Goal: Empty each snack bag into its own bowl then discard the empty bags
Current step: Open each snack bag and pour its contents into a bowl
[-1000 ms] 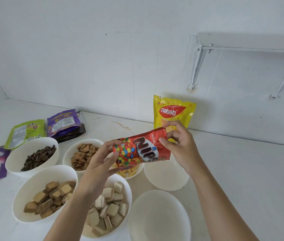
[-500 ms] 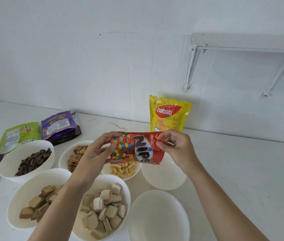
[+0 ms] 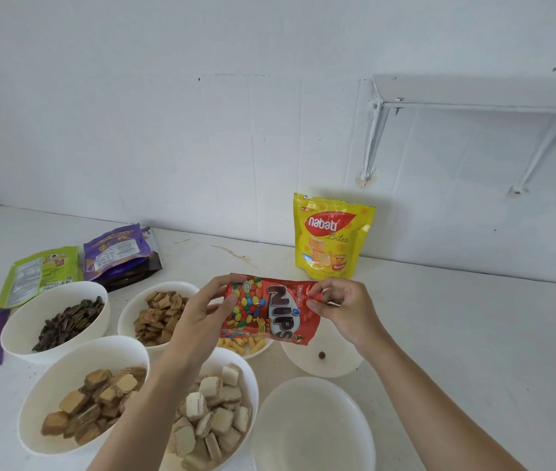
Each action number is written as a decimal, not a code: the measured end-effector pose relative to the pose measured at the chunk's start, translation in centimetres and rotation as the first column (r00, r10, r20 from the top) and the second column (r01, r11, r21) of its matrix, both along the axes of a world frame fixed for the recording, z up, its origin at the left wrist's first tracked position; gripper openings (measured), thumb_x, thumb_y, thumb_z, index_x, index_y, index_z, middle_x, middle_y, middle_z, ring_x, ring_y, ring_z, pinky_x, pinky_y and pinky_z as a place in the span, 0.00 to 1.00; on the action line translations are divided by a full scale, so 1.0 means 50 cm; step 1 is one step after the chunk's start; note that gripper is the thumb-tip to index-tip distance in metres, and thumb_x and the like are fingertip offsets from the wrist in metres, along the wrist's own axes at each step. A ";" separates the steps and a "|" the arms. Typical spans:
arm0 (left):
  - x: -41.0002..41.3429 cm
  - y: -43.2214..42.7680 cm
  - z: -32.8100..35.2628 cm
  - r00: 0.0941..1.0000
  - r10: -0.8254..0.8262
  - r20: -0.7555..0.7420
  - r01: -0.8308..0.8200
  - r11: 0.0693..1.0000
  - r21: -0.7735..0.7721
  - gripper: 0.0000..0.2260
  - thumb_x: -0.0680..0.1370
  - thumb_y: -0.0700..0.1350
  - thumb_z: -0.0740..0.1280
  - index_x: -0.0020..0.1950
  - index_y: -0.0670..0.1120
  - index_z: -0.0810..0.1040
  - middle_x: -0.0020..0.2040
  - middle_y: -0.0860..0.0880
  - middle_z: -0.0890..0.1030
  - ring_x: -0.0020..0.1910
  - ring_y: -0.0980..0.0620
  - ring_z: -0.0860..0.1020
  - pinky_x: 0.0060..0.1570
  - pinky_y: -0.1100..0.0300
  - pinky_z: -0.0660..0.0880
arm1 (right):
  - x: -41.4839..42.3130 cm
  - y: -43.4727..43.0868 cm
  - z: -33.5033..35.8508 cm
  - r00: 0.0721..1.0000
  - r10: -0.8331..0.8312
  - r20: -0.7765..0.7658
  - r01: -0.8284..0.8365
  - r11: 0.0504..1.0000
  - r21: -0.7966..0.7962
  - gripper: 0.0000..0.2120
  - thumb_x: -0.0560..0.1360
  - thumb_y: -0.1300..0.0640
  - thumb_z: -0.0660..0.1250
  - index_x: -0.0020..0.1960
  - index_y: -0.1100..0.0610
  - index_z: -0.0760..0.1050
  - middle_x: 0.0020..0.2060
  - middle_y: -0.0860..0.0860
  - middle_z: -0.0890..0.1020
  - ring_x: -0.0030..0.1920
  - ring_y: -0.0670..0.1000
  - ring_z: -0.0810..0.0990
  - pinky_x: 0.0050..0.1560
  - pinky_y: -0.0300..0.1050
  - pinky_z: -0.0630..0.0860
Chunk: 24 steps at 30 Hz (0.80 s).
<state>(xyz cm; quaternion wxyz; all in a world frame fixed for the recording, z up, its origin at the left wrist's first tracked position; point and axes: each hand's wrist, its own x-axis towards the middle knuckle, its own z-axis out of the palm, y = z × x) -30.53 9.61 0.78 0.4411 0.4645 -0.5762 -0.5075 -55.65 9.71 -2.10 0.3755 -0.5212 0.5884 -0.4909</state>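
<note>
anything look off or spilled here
A single brown candy lies alone in the bowl under the Nips bag, which the left hand and right hand pinch at its ends; it looks dropped early. Flat snack bags lie undiscarded at far left.

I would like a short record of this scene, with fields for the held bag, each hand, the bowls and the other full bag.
held bag: red Nips bag, above a white bowl that holds one brown candy
left hand: fingers grip the bag's left end
right hand: pinches the bag's right corner
other bag: yellow Nabati bag, upright at the back
empty bowl: front right
filled bowls: seeds, crackers, yellow sticks, brown wafers, pale wafers
</note>
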 end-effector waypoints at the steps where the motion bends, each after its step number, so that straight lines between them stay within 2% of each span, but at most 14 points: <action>1: -0.003 -0.001 0.001 1.000 0.006 0.004 -0.006 1.000 0.003 0.11 0.85 0.42 0.61 0.60 0.54 0.80 0.56 0.49 0.82 0.52 0.50 0.85 0.44 0.57 0.84 | -0.001 -0.001 0.000 1.000 0.004 -0.006 -0.004 1.000 0.008 0.05 0.71 0.65 0.77 0.44 0.59 0.82 0.26 0.45 0.77 0.35 0.46 0.81 0.42 0.47 0.80; 3: -0.006 -0.002 0.007 1.000 0.007 -0.003 -0.007 1.000 0.002 0.11 0.85 0.42 0.61 0.60 0.53 0.80 0.55 0.48 0.83 0.51 0.49 0.85 0.43 0.56 0.84 | -0.002 -0.002 0.005 1.000 0.011 -0.006 -0.011 1.000 0.010 0.05 0.71 0.65 0.77 0.45 0.60 0.82 0.27 0.46 0.78 0.38 0.48 0.83 0.43 0.47 0.81; 6: -0.006 -0.008 0.020 1.000 0.008 0.016 -0.008 1.000 -0.030 0.10 0.85 0.45 0.62 0.59 0.57 0.80 0.57 0.49 0.82 0.54 0.45 0.84 0.48 0.49 0.84 | -0.004 -0.001 0.020 0.999 0.014 0.029 -0.013 1.000 -0.010 0.05 0.72 0.65 0.76 0.46 0.61 0.81 0.28 0.48 0.79 0.39 0.46 0.84 0.41 0.42 0.81; 9: -0.006 -0.014 0.040 0.999 0.007 0.054 -0.002 0.997 -0.083 0.10 0.84 0.47 0.62 0.60 0.60 0.80 0.59 0.51 0.82 0.58 0.45 0.82 0.52 0.43 0.83 | -0.006 0.000 0.035 0.998 0.000 0.068 0.004 0.999 -0.047 0.05 0.72 0.64 0.76 0.46 0.60 0.81 0.32 0.54 0.82 0.43 0.50 0.85 0.42 0.44 0.82; 10: -0.006 -0.015 0.047 0.998 0.009 0.067 -0.001 0.994 -0.114 0.10 0.85 0.47 0.62 0.61 0.60 0.79 0.59 0.51 0.82 0.58 0.46 0.81 0.51 0.44 0.83 | -0.006 0.001 0.039 0.997 -0.007 0.083 0.012 0.998 -0.061 0.05 0.72 0.64 0.76 0.46 0.60 0.81 0.34 0.56 0.82 0.44 0.51 0.85 0.42 0.45 0.83; 12: -0.009 -0.015 0.058 0.995 0.029 0.100 -0.010 0.982 -0.187 0.10 0.85 0.47 0.62 0.61 0.60 0.79 0.58 0.54 0.82 0.58 0.51 0.80 0.50 0.51 0.84 | -0.006 0.004 0.044 0.994 -0.019 0.109 0.029 0.995 -0.096 0.05 0.72 0.65 0.76 0.45 0.59 0.81 0.38 0.63 0.82 0.43 0.51 0.85 0.41 0.45 0.82; 14: -0.016 -0.013 0.064 0.990 0.042 0.132 -0.009 0.972 -0.236 0.10 0.85 0.47 0.62 0.61 0.60 0.78 0.57 0.56 0.81 0.56 0.55 0.79 0.45 0.60 0.82 | -0.004 0.008 0.042 0.992 -0.037 0.120 0.050 0.992 -0.112 0.06 0.72 0.67 0.75 0.44 0.59 0.80 0.40 0.66 0.80 0.40 0.46 0.84 0.37 0.38 0.79; 16: -0.025 -0.011 0.061 0.989 0.034 0.146 0.002 0.971 -0.240 0.10 0.84 0.47 0.62 0.60 0.60 0.78 0.58 0.55 0.81 0.55 0.55 0.79 0.43 0.64 0.80 | -0.002 0.010 0.031 0.991 -0.059 0.118 0.071 0.993 -0.099 0.06 0.73 0.68 0.74 0.44 0.59 0.79 0.39 0.66 0.80 0.37 0.43 0.82 0.35 0.34 0.76; 19: -0.037 -0.010 0.049 0.988 0.007 0.154 0.023 0.982 -0.190 0.10 0.85 0.45 0.62 0.60 0.58 0.78 0.59 0.53 0.79 0.56 0.53 0.78 0.41 0.67 0.79 | -0.002 0.012 0.005 0.993 -0.078 0.093 0.084 0.995 -0.054 0.06 0.73 0.68 0.74 0.44 0.61 0.78 0.37 0.66 0.78 0.34 0.42 0.82 0.32 0.33 0.75; 24: -0.044 -0.016 0.035 0.979 -0.002 0.205 0.030 0.990 -0.137 0.09 0.85 0.44 0.61 0.59 0.58 0.77 0.57 0.56 0.79 0.56 0.52 0.78 0.41 0.67 0.79 | -0.002 0.015 -0.019 0.994 -0.081 0.074 0.082 0.997 -0.008 0.07 0.73 0.68 0.74 0.43 0.59 0.79 0.37 0.68 0.79 0.34 0.42 0.83 0.30 0.34 0.74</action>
